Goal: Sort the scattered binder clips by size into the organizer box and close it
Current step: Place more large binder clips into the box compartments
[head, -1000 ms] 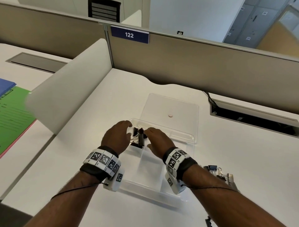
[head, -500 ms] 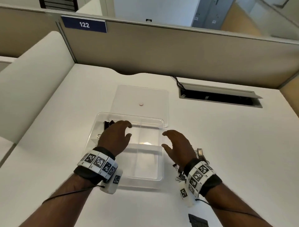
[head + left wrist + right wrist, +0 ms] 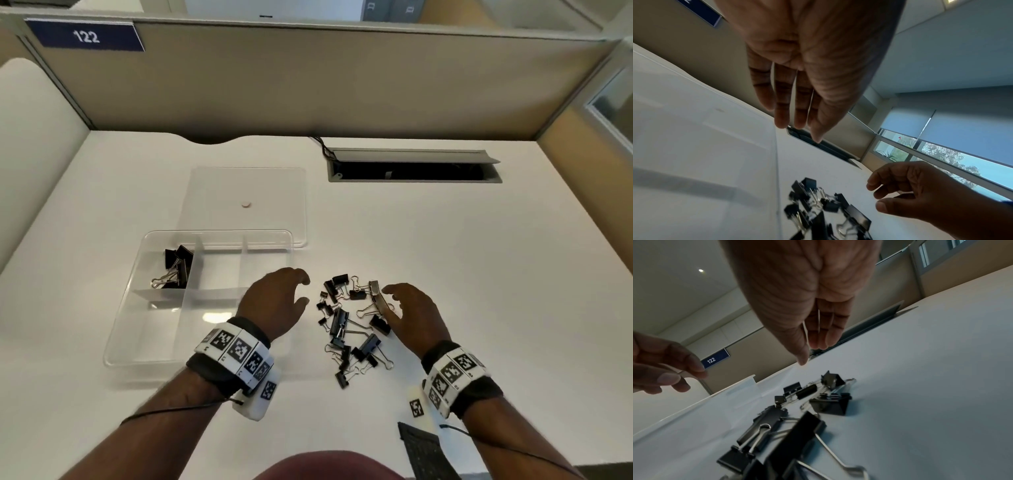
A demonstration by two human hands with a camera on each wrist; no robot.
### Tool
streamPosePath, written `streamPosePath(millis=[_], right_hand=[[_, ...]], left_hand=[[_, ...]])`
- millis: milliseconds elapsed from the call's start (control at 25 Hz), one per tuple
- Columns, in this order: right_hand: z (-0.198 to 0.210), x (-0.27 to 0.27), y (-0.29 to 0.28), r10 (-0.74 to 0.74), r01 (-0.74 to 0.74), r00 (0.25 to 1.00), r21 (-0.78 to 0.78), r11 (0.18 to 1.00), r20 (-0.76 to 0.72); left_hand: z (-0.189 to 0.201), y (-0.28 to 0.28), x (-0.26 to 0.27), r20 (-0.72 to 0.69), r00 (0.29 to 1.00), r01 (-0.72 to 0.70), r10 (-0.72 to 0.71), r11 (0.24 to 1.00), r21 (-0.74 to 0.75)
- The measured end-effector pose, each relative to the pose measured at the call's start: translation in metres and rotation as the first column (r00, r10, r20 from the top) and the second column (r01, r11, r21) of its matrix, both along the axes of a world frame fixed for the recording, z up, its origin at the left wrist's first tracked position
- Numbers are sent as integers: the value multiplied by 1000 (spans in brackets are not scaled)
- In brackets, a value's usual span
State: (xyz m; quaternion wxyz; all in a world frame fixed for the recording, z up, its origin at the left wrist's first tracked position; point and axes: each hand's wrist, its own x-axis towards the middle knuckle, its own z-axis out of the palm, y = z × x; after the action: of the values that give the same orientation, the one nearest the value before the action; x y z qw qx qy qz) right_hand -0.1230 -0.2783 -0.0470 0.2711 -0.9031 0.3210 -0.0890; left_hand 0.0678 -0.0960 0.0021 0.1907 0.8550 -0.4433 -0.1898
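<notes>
Black binder clips (image 3: 349, 325) heaped between both hands' fingers (image 3: 394, 291); untouched

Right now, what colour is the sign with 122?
Dark blue sign with white digits; head view.

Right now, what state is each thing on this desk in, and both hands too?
organizer box: open, clips in one back compartment only
lid: off, flat behind the box
binder clips: loose pile, unsorted
left hand: open, empty
right hand: open, empty
cable hatch: flap raised

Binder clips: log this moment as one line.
left hand open, empty | right hand open, empty | loose clips between hands | organizer box open
</notes>
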Motion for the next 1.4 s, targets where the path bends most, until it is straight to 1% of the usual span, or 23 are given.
streamPosePath(millis=[240, 360, 520, 680, 840, 1040, 1400], right_hand=[[-11, -16, -6, 43, -40, 998, 57, 998, -44], [-16, -20, -9, 44, -42, 999, 85, 995, -27], [-21, -23, -12, 81, -79, 996, 83, 993, -22], [-28, -25, -15, 92, -93, 996, 103, 990, 8], [-30, -27, -16, 90, -91, 996, 94, 991, 17], [-34, -26, -19, 103, -104, 995, 80, 991, 7], [-26, -18, -14, 82, -81, 996, 63, 995, -17]], left_hand=[[-17, -21, -30, -53, 997, 60, -56, 994, 90], [-32, -31, -38, -23, 996, 92, -90, 981, 168], [-45, -42, -41, 34, 995, 81, -93, 962, 259], [-54, -47, -42, 93, 984, 113, -149, 943, 313], [-61, -48, -42, 141, 971, 138, -193, 934, 329], [-60, -52, -43, 130, 971, 154, -199, 942, 298], [-62, -52, -40, 139, 961, 196, -238, 945, 263]])
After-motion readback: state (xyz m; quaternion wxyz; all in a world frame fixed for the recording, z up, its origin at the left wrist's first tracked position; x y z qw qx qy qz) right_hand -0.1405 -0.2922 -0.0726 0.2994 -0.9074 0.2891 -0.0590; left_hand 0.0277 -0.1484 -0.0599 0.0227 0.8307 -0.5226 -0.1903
